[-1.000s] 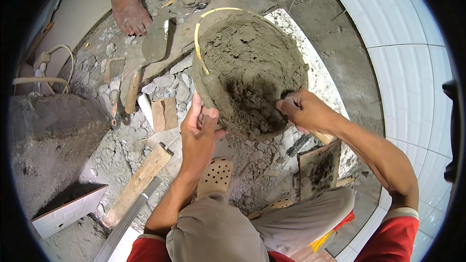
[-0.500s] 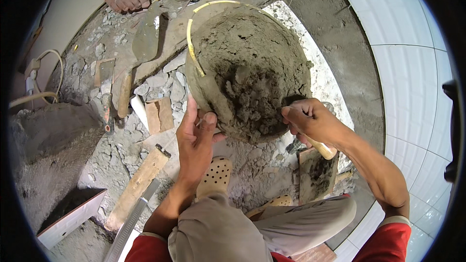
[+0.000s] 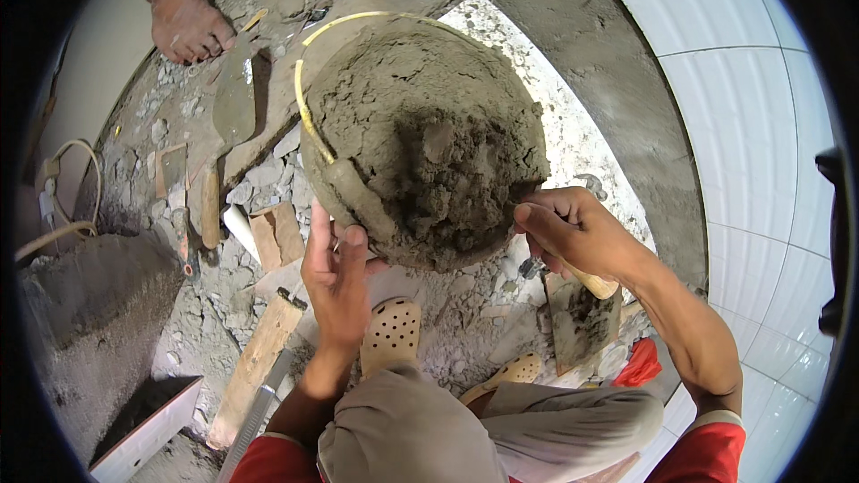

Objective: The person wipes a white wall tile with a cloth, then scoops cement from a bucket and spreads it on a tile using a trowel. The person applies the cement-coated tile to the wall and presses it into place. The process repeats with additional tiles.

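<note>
A round bucket (image 3: 315, 181) of grey mortar (image 3: 420, 63) stands tilted in front of me, its wall caked and its yellow handle (image 3: 309, 107) lying along the far left rim. Darker, loose clumps fill its near part. My left hand (image 3: 340, 273) grips the bucket's near left side, fingers beneath and thumb toward the rim. At the near right rim my right hand (image 3: 577, 228) is closed round the wooden handle of a trowel (image 3: 595, 284). Its blade is hidden by the hand and the mortar.
Left lie a large trowel (image 3: 234, 107), a scraper (image 3: 183, 233), a wooden block (image 3: 255, 367) and rubble. A white, spattered board (image 3: 573, 98) is under the bucket's right side. A dirty tile piece (image 3: 582, 322) lies near right. Another person's bare foot (image 3: 188, 22) stands far left.
My view has shifted, so the bucket and floor sit further left in it. The dark mortar clumps have been turned over. Both hands keep their holds.
</note>
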Available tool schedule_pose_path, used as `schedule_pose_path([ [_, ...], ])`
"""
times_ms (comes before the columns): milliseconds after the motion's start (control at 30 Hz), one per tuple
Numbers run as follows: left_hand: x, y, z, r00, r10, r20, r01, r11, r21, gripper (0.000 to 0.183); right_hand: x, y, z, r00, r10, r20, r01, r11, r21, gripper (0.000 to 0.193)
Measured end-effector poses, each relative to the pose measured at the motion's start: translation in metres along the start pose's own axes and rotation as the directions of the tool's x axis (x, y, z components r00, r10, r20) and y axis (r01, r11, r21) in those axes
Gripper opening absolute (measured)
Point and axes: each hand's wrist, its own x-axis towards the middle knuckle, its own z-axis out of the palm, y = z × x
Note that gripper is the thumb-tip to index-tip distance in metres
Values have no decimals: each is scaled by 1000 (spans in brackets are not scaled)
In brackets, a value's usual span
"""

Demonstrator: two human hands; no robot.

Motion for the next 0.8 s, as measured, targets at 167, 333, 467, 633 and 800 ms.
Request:
schedule_pose_path([
  [167, -1, -1, 5, 996, -43, -79, 43, 999, -4, 64, -18, 8, -6, 998, -33, -57, 36, 998, 50, 42],
  [333, -1, -3, 8, 995, -64, -82, 54, 992, -115, 67, -51, 31, -15, 986, -104, -127, 129, 970, 206, 33],
  [467, -5, -10, 2, 996, -24, -90, 7, 982, -188, 64, -94, 68, -23, 968, -85, -238, 157, 939, 305, 31],
  [633, -13, -30, -10, 988, -5, -152, -12, 993, -114, 66, -181, 147, -28, 911, -30, -410, 216, 884, 414, 27],
  [800, -27, -45, -3, 976, -188, -106, 181, 981, -73, 54, -273, 238, -21, 762, 42, -646, 173, 948, 266, 28],
])
